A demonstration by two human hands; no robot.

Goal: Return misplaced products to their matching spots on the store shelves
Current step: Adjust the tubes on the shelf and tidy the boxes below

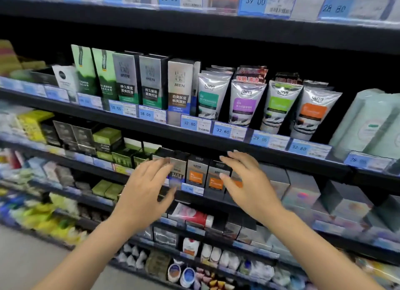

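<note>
Both forearms reach up from the bottom of the view toward the middle shelf (216,197). The left hand (147,188) has its fingers spread and relaxed, holding nothing, and sits in front of a grey-and-silver box (176,170); whether the fingertips touch it I cannot tell, as motion blur smears them. The right hand (244,181) is likewise wide and empty, its fingers just beside or overlapping the right one of 2 orange-labelled boxes (195,172) that stand side by side.

The grey-and-silver box looks like the "MEN" cartons (179,90) on the shelf above, so it is probably the misplaced product, standing among the orange-labelled boxes rather than with its match.

Risks, as I judge them: the boxes are tall, narrow and packed close, so a sideways sweep of either hand could tip a neighbour off the shelf lip. A 1-handed grab at the top could topple the row. Further up, the silver tubes (247,99) stand on their caps and could fall if brushed while lifting the box past them.
</note>
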